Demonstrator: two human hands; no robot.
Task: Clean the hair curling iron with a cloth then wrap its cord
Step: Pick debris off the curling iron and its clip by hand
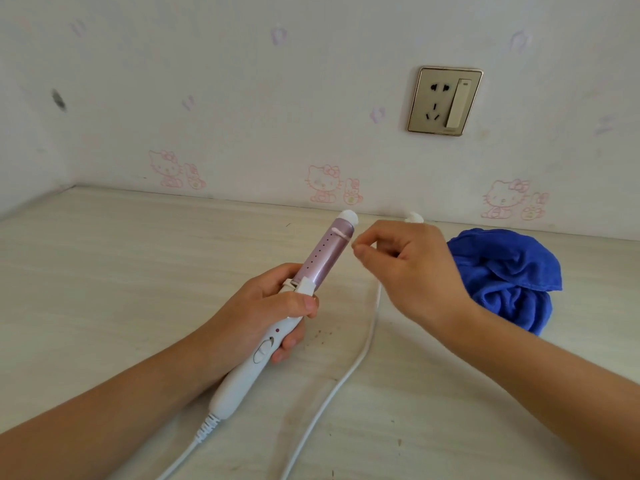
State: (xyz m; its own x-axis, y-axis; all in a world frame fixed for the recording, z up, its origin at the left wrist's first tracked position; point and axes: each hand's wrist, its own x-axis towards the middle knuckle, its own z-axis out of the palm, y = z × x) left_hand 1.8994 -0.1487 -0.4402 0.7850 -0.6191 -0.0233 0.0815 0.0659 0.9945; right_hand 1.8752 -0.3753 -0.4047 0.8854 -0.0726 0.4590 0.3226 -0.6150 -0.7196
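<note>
The two forearms enter from the near edge of the tabletop (104,271), and beside them the white cord (332,393) runs from the curling iron's tail off the near edge, with another stretch lying up the middle toward the far edge, where what looks like the plug (414,217) rests by the wall. The left hand (266,306) is clenched around the white handle of the curling iron (294,306), holding it tilted off the surface with the pink barrel pointing toward the far edge. The right hand (405,268) hovers just beside the barrel tip, thumb and forefinger pinched together; whether they hold a bit of lint I cannot tell. The blue cloth (505,275) lies crumpled toward the far right, apart from both hands.

The wiping looks barely begun, if at all. To do it well, the right hand should fetch the cloth, fold it around the barrel, and stroke from collar to tip while the left hand turns the handle, also working under the clamp.
</note>
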